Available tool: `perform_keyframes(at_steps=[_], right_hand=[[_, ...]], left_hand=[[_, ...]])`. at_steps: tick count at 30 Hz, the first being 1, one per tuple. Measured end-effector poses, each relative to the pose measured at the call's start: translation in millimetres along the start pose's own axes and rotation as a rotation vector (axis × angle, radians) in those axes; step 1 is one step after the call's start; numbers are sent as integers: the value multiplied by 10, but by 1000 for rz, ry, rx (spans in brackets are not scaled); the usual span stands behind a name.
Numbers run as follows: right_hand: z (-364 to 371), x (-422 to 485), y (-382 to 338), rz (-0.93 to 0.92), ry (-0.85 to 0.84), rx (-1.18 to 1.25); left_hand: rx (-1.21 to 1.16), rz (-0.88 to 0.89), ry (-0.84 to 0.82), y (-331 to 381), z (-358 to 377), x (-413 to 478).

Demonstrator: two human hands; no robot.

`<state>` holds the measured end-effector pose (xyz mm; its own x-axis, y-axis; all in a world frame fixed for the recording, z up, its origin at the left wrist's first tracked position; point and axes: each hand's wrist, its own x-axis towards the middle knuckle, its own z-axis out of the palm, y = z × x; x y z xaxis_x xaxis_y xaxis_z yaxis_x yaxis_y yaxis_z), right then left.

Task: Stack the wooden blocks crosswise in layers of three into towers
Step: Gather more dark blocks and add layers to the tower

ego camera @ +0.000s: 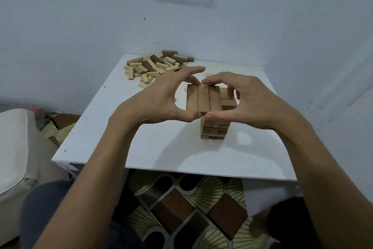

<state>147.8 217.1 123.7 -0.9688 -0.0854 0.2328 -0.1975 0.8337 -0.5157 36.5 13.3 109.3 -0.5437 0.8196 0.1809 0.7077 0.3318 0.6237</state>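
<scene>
A tall tower of brown wooden blocks (pixel 214 129) stands on the white table (pixel 161 153). Its top layer (pixel 202 98) is three brown blocks lying side by side, pointing away from me. My left hand (pixel 159 100) pinches that layer from the left, thumb at the near end and fingers at the far end. From the right, my right hand (pixel 250 100) pinches it the same way. A second, lower tower (pixel 228 100) shows just behind and right of the first, partly hidden by my right hand.
A loose pile of light and dark blocks (pixel 155 67) lies at the table's far left corner, against the wall. A few stray blocks lie behind my hands. A white cushioned seat (pixel 16 147) stands left of the table; patterned floor lies below.
</scene>
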Motion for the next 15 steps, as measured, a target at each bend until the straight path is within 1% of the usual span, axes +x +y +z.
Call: perform_keyframes(at_steps=[6, 15], right_hand=[[-159, 1, 379, 97, -16, -27], [-172, 64, 701, 158, -33, -10]], left_hand=[[-5, -3, -28, 30, 195, 389], [40, -7, -87, 3, 307, 711]])
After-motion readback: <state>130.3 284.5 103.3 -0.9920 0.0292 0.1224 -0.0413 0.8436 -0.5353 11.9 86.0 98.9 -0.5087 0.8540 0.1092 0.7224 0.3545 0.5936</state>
